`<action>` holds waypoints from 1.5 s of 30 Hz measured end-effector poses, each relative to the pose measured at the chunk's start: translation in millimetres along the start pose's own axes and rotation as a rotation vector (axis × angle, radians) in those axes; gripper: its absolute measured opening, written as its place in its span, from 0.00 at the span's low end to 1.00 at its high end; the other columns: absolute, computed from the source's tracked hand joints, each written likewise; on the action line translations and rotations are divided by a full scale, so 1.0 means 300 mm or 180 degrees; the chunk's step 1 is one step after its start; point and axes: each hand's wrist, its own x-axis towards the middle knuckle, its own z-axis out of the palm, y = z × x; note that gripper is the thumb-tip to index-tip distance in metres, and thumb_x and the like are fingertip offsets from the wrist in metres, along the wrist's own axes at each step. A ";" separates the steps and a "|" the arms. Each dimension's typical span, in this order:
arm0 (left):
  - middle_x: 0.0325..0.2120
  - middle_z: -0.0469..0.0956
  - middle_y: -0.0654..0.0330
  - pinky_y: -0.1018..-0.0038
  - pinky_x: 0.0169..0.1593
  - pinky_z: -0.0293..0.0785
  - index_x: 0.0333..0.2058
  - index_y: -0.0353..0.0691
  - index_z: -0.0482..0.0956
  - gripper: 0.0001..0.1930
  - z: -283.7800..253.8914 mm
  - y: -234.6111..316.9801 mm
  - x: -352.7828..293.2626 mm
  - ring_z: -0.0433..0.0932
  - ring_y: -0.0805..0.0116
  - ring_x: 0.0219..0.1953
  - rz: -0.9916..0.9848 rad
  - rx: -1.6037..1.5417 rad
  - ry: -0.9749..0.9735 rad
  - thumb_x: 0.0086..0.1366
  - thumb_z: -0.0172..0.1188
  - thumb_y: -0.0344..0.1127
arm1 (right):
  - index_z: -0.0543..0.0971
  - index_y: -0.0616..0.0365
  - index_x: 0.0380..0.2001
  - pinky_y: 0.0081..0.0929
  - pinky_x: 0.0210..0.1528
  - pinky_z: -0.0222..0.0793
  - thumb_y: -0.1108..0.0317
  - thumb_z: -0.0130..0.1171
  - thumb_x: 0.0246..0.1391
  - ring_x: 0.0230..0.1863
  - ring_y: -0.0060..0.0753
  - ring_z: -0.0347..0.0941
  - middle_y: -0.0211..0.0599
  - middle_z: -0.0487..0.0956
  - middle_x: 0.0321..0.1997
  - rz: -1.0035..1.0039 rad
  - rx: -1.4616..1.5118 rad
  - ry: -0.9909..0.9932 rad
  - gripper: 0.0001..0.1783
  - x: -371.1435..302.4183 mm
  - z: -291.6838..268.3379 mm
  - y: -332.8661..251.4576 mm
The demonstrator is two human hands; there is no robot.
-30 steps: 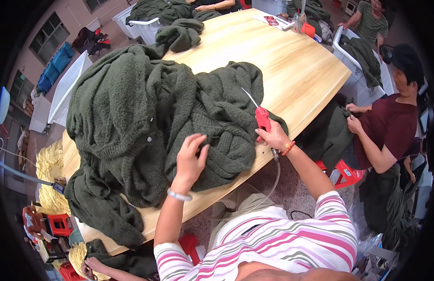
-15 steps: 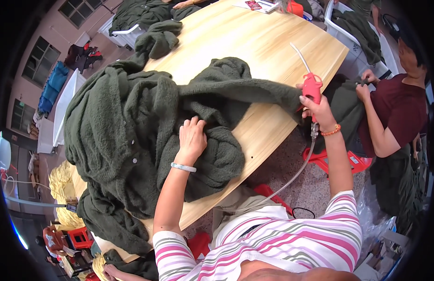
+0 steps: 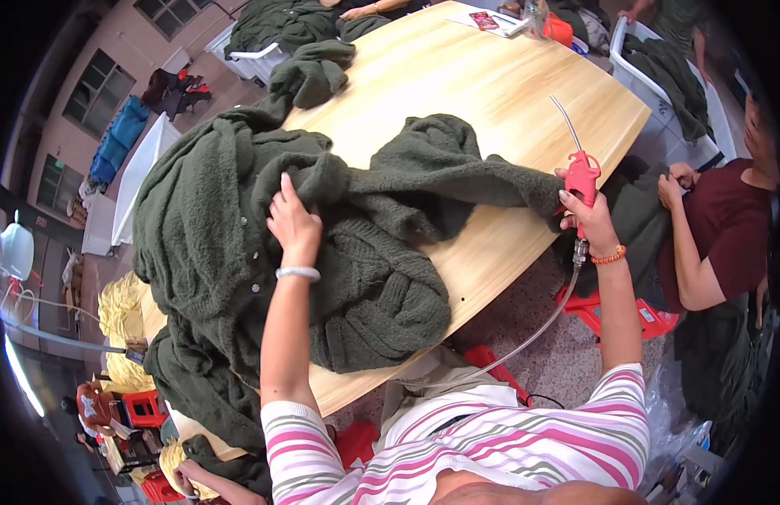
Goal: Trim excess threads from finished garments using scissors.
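Observation:
A large dark green knit garment (image 3: 213, 185) with small shiny buttons lies bunched over the left half of the wooden table. My left hand (image 3: 295, 227), with a pale bangle at its wrist, grips a raised fold of it, fingertips curled over the cloth. From that fold a long strip of the knit stretches right, its end touching my right hand (image 3: 593, 220). That hand is closed round a red air blow gun (image 3: 583, 175), whose thin bent metal nozzle points up and to the left. A clear hose (image 3: 537, 338) hangs from the gun's handle and curves down towards my lap.
The light wooden table (image 3: 457, 59) has its edge close before me. At the right a co-worker in a maroon top (image 3: 718, 227) handles dark cloth. White bins (image 3: 642, 76) with green garments stand around, with red stools (image 3: 146, 408) and a yellow cloth pile (image 3: 120, 316) to the left.
My left hand has moved left and slightly away from me across the garment, and a fold has risen beside it. The blow gun stays in my right hand; the whole view has shifted slightly.

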 end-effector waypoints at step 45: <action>0.58 0.60 0.44 0.51 0.63 0.49 0.57 0.41 0.65 0.34 -0.129 -0.113 -0.543 0.52 0.41 0.63 0.1117 -0.0625 -0.0501 0.52 0.67 0.42 | 0.69 0.58 0.55 0.14 0.26 0.71 0.67 0.60 0.54 0.34 0.15 0.72 0.26 0.74 0.38 -0.0058 -0.0096 -0.0877 0.25 0.122 0.291 -0.165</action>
